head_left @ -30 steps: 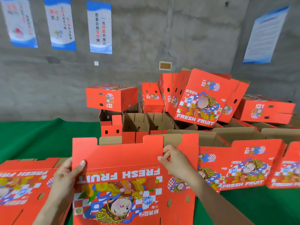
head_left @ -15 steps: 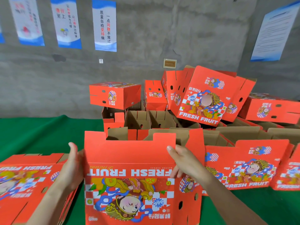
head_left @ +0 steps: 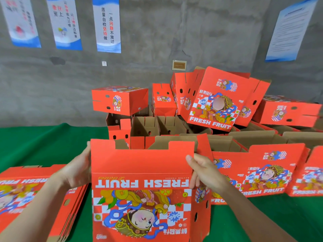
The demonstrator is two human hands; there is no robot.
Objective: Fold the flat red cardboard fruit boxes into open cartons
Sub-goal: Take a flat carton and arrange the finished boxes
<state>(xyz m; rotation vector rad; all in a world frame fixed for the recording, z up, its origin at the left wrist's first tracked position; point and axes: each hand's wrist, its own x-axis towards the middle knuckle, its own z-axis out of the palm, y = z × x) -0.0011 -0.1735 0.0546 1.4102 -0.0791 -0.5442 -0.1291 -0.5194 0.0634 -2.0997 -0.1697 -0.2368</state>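
Red cardboard fills the middle of the view: the box (head_left: pixel 141 189) is held upright over the green tabletop (head_left: pixel 35 145), between a stack of flats (head_left: pixel 31 194) on the left and more flats (head_left: pixel 258 172) standing on edge to the right. Its long axis runs up and down. The notched flaps point up and away from the person, and the printed face is turned toward the camera with "FRESH FRUIT" upside down. The right side panel with its oval holes angles back from the front face.

The left hand (head_left: pixel 76 170) lies against the box's left side with fingers nearly straight, their tips by the top corner. The right hand (head_left: pixel 204 172) pinches the right front fold, thumb on the red face and fingers curled behind the side panel.

A second ago the box was a flat sheet facing the camera, with the left thumb on its front. Since then the side panel has swung back, the box has opened into a sleeve, and the left palm has moved onto its side.

Behind, folded cartons (head_left: pixel 215 105) lie heaped against the grey wall (head_left: pixel 157 41), which carries posters (head_left: pixel 106 23).
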